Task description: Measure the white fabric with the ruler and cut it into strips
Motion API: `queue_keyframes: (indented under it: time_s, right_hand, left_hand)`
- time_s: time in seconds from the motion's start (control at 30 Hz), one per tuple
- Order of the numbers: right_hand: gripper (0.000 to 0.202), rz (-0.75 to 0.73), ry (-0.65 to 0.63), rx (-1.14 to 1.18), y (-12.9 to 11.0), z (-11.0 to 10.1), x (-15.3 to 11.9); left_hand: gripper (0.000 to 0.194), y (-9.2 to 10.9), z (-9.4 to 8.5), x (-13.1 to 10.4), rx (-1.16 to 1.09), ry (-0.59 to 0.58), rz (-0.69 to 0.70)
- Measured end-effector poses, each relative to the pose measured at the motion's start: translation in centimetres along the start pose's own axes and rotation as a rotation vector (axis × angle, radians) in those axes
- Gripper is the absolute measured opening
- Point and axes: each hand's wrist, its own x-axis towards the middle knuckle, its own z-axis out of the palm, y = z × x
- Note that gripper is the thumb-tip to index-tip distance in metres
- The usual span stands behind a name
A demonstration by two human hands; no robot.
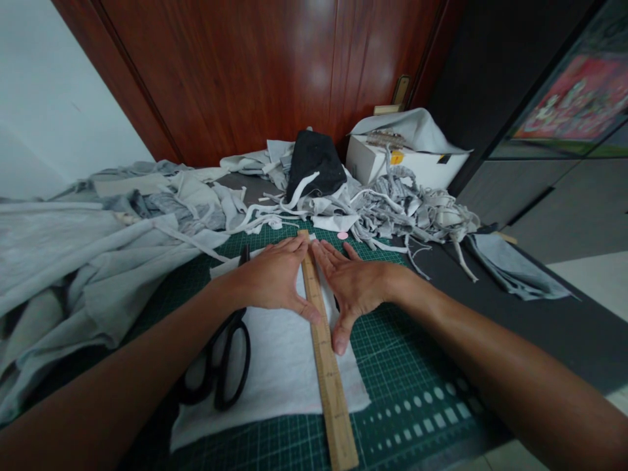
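Note:
A wooden ruler [328, 366] lies lengthwise over a piece of white cloth [279, 366], its near end reaching past the cloth's front edge. From the left, my left hand [277, 278] rests flat with its thumb on the ruler and its fingertips at the far end. My right hand [346, 284] presses on the cloth strip along the ruler's right side, thumb and fingers spread. Black-handled scissors [230, 360] lie on the cloth's left part, partly hidden under my left forearm. Beneath everything is a green cutting mat [392, 366] with a grid.
Piled grey and white fabric [98, 261] covers the left side. Fabric strips [402, 203], a black cloth [316, 163] and a white box [417, 163] stand along the back, before a wooden door [235, 78]. A small pink disc [342, 235] and folded grey cloth [515, 265] lie farther right.

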Motion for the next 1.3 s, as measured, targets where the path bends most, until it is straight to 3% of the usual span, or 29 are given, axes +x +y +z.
queue_keyframes:
  time_s: [0.53, 0.77, 1.1, 1.3]
  right_hand:
    - [0.188, -0.003, 0.041, 0.050, 0.13, 0.04, -0.05]
    - [0.187, -0.003, 0.039, 0.025, 0.22, 0.09, 0.05]
    - [0.184, -0.037, 0.032, 0.046, 0.53, 0.48, 0.00]
    - [0.182, -0.056, 0.049, 0.012, 0.91, 0.70, 0.18]
  left_hand:
    - [0.160, 0.19, -0.40, -0.04, 0.027, 0.000, 0.022]
    - [0.161, -0.13, 0.21, 0.03, 0.018, 0.047, 0.025]
    - [0.162, 0.51, 0.09, 0.16, 0.013, -0.002, -0.001]
    - [0.159, 0.53, 0.33, 0.21, -0.005, 0.041, 0.014]
